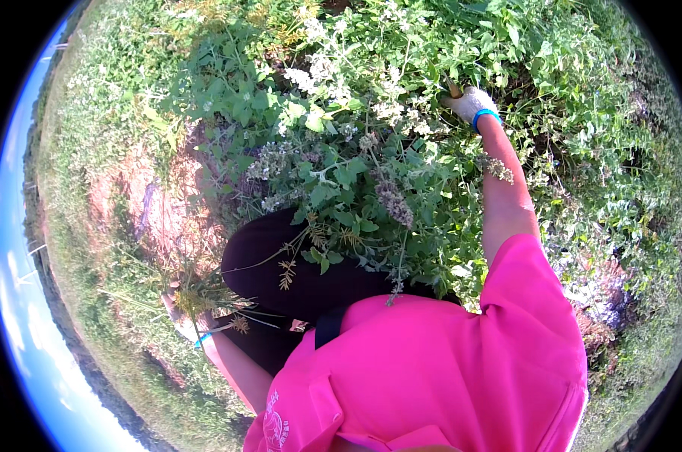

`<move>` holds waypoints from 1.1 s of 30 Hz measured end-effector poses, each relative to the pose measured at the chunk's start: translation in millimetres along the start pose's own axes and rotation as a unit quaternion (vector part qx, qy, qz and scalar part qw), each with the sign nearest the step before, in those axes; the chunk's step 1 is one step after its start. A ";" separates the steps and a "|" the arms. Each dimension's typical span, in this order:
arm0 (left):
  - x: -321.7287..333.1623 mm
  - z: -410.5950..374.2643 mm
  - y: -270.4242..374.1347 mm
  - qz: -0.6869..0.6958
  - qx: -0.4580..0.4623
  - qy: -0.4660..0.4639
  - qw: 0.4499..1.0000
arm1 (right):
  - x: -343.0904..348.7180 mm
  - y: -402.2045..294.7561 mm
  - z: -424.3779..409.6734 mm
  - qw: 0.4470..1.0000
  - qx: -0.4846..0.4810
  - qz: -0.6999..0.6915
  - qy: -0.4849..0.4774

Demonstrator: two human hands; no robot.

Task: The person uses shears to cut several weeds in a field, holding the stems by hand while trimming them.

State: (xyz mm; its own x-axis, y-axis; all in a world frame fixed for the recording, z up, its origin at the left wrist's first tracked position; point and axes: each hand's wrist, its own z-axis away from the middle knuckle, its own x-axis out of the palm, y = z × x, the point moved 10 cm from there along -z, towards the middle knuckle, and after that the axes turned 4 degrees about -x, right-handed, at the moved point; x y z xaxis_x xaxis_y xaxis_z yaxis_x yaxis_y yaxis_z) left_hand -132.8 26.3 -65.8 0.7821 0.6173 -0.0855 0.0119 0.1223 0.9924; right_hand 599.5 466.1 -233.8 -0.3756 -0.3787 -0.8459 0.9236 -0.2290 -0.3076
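My left hand (189, 317), in a pale glove with a blue cuff, is low at the left beside my dark-trousered knee. It grips a bunch of grassy weeds (197, 295) with thin stalks and yellowish-brown seed heads. Stretched far forward to the right, my right hand (472, 105) wears a similar glove and reaches into leafy green plants (431, 62). Leaves cover most of its fingers, so whether it grasps a stem cannot be told. Between my arms stand bushy plants with pale flower spikes (394, 203), their leaves overhanging my thigh.
My bent knee (262, 265) presses close to the foliage. Reddish bare soil (154, 198) shows at the left among low weeds. More dense greenery (618, 141) spreads along the right. A seed-headed stalk (287, 274) lies across my trousers. Field and sky bend along the left rim.
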 end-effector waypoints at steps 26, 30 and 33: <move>61.2 14.6 29.3 0.320 -0.051 -0.074 0.943 | -63.6 1.9 -50.2 0.861 -0.128 -0.411 0.271; 35.8 29.6 27.9 0.271 -0.030 0.055 0.961 | -49.5 -27.4 -46.4 0.789 -0.092 -0.530 0.295; 21.6 33.3 21.8 0.406 -0.039 0.027 0.913 | 7.6 -23.4 -74.1 0.548 -0.002 -0.808 0.217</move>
State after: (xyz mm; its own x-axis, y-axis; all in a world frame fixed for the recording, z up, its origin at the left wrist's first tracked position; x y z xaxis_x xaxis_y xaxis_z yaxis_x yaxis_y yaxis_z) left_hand -94.9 16.5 -43.0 0.4816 0.5659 0.6692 -0.6046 -0.3382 0.7212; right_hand 580.8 535.0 -265.3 -0.6505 0.5651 0.5074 -0.5867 0.0504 -0.8083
